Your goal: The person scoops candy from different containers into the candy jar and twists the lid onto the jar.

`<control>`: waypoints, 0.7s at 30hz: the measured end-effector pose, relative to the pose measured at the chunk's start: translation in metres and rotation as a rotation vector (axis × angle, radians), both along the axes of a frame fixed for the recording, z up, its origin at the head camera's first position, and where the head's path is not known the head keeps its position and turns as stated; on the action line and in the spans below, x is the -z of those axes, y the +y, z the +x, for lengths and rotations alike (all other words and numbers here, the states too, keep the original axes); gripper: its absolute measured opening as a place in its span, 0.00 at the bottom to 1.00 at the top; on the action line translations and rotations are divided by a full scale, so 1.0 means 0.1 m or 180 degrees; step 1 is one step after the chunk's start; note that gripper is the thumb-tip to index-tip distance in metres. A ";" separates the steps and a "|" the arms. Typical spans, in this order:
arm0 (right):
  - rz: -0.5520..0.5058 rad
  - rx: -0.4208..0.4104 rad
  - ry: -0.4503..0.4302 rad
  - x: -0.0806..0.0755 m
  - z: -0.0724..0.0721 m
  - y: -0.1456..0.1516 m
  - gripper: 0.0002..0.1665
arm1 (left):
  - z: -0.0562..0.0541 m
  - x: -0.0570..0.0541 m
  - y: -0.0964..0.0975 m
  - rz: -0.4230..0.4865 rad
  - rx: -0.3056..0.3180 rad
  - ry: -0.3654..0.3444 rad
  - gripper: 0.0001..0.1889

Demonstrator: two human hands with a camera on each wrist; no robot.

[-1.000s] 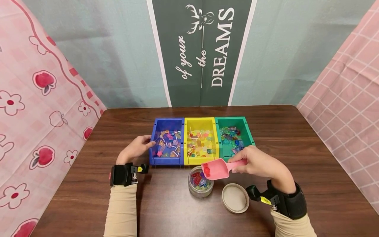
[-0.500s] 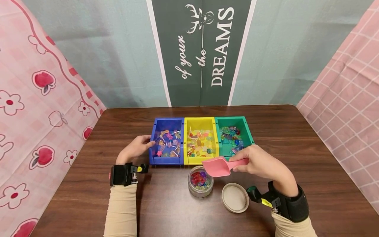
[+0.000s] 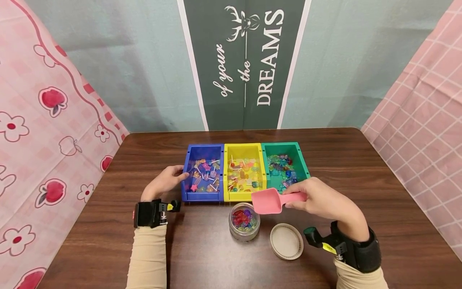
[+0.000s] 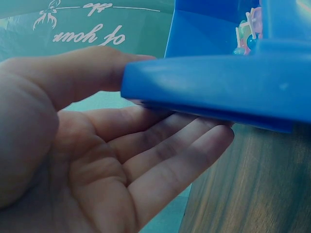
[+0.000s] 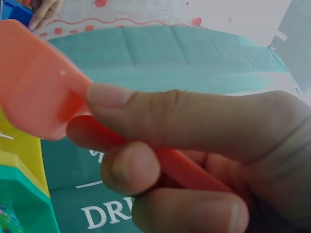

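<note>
My right hand [image 3: 317,198] grips the handle of a pink scoop [image 3: 267,201], thumb along the top and fingers curled below in the right wrist view. The scoop's bowl looks bare and is above the table, right of an open glass jar [image 3: 244,233] holding red, purple and greenish translucent beads [image 3: 242,218]. At the left, my left hand [image 3: 164,182] holds the side of the blue bin [image 3: 185,196]. In the left wrist view its thumb lies at the wall of the blue bin [image 4: 209,82] and its fingers reach under the edge.
Joined to the blue bin are a yellow bin [image 3: 245,196] and a green bin [image 3: 301,160]; all three contain small colourful pieces, some with white sticks. A round lid [image 3: 286,242] lies right of the jar. Hanging cloths stand behind and beside the table [image 3: 202,261].
Red beads at the scoop's lip have dropped into the jar. My right hand then drew the scoop slightly right, off the jar. The left hand stays on the blue bin.
</note>
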State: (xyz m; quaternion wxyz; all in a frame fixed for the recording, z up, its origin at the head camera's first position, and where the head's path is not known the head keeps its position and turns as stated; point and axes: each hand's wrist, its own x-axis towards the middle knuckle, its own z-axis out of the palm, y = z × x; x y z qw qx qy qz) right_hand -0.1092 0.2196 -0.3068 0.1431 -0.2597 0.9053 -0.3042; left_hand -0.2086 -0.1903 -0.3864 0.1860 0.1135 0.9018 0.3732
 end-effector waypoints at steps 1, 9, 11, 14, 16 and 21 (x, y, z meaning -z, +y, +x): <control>-0.0013 0.0024 0.0067 0.00 0.00 0.02 0.12 | 0.00 0.00 0.00 0.0000 0.0002 0.0001 0.24; 0.0001 0.0413 0.0680 -0.03 0.04 0.23 0.08 | -0.01 0.00 0.01 0.0002 0.0005 0.0006 0.23; 0.0014 0.0528 0.0791 -0.03 0.04 0.26 0.09 | -0.02 0.01 0.01 -0.0010 -0.0008 0.0007 0.23; 0.0022 0.0666 0.0889 -0.03 0.04 0.30 0.12 | -0.02 0.01 0.01 -0.0030 -0.0016 0.0004 0.24; 0.0027 0.0754 0.0853 -0.03 0.04 0.32 0.13 | -0.02 0.02 0.01 -0.0047 0.0000 0.0014 0.24; 0.0084 0.0949 0.0618 -0.03 -0.01 0.32 0.15 | -0.02 0.01 0.02 -0.0036 0.0030 0.0036 0.23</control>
